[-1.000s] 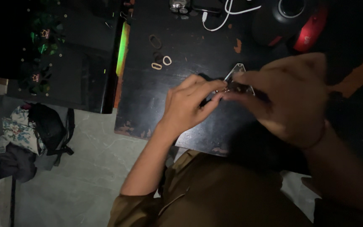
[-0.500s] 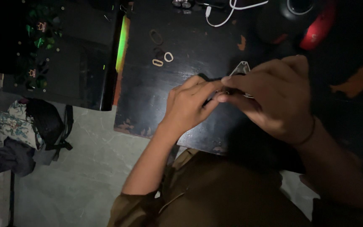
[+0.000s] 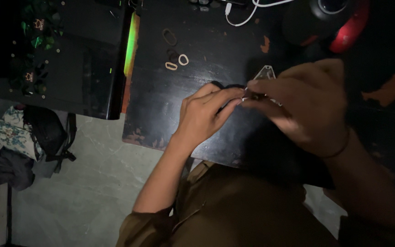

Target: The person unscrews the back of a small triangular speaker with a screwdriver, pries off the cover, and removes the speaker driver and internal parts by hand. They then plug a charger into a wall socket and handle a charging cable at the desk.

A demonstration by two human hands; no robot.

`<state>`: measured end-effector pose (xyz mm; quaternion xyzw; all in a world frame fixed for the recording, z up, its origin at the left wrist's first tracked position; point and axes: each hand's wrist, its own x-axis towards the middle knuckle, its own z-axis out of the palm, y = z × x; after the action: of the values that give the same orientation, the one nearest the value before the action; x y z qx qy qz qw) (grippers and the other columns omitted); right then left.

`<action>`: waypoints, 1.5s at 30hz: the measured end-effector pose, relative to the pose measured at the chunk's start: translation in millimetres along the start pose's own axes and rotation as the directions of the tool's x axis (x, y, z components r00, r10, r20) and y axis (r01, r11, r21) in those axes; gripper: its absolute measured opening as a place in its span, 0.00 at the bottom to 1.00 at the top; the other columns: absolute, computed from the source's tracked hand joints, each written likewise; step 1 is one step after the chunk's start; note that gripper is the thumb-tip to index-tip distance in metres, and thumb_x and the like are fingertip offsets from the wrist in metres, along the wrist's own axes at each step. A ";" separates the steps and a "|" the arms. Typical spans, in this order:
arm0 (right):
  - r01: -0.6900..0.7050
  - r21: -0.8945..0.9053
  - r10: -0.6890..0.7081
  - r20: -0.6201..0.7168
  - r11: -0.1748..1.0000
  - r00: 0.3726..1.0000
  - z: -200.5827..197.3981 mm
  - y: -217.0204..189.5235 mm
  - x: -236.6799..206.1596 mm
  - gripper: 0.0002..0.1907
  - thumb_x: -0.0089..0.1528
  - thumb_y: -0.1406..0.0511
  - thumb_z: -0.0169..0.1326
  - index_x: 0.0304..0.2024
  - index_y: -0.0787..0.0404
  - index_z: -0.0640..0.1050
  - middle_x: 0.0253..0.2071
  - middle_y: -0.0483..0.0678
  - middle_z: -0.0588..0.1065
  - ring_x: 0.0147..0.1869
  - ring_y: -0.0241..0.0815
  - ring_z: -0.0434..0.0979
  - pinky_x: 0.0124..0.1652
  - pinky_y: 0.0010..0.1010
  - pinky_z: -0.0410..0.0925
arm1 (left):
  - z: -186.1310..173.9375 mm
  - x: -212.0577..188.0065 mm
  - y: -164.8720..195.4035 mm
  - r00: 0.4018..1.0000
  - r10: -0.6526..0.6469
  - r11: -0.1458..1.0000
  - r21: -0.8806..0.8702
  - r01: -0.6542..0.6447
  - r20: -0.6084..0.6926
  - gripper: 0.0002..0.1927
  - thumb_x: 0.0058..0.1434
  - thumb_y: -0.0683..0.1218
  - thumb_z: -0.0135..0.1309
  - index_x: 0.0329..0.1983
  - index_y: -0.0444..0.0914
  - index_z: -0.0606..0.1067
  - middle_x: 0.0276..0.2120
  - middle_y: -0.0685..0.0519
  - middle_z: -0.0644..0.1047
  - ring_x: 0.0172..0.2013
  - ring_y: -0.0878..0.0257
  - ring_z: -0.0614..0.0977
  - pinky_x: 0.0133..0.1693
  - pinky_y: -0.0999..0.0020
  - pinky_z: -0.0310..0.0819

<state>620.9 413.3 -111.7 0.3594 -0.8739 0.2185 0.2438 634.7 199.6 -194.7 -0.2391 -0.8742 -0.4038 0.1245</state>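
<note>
Both hands have held their place over the dark wooden table (image 3: 161,110) since the earlier pictures, fingertips still meeting at the centre of the frame, while the view has drifted slightly, so the small loops now sit a little lower. One left hand (image 3: 204,116) and one right hand (image 3: 302,105) are in view. Left hand: thumb and forefinger pinched narrow on a small metal piece (image 3: 251,96) at the point where the two hands meet. Right hand: fingers closed down on the same piece from the right side; a thin dark band (image 3: 339,148) circles its wrist. The piece is largely hidden by the fingers and its full shape cannot be told; the visible part runs roughly left to right across the frame, its left end towards the left hand. One pale triangular wire clip (image 3: 264,72) lies on the table just above the right hand's fingers, apex towards the top of the frame. One dark cord (image 3: 227,85) shows just above the left hand's fingers. Three small oval rings are counted at upper centre: two pale rings (image 3: 177,62) side by side and one dark ring (image 3: 169,36) above them, well apart from the hands. One white cable (image 3: 245,13) lies at the top edge. One black box with a green glowing edge (image 3: 131,43) stands left of the table. One round black and red object (image 3: 339,20) occupies the upper right. One heap of cloth and a dark bag (image 3: 24,142) lies on the floor at lower left.
</note>
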 end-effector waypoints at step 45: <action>0.036 0.189 -0.061 0.130 0.981 0.990 5.6 16.9 18.0 0.17 0.58 0.69 0.66 0.50 0.58 0.80 0.48 0.45 0.79 0.50 0.45 0.78 0.48 0.37 0.66 | 10.4 2.8 -30.7 0.994 -0.085 0.996 -0.023 0.086 0.065 0.18 0.63 0.52 0.65 0.53 0.41 0.80 0.38 0.55 0.84 0.31 0.66 0.82 0.32 0.70 0.77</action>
<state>595.8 411.7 -109.2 0.4157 -0.8551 0.2685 0.1547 616.1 191.3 -220.0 -0.2157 -0.8820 -0.4121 0.0760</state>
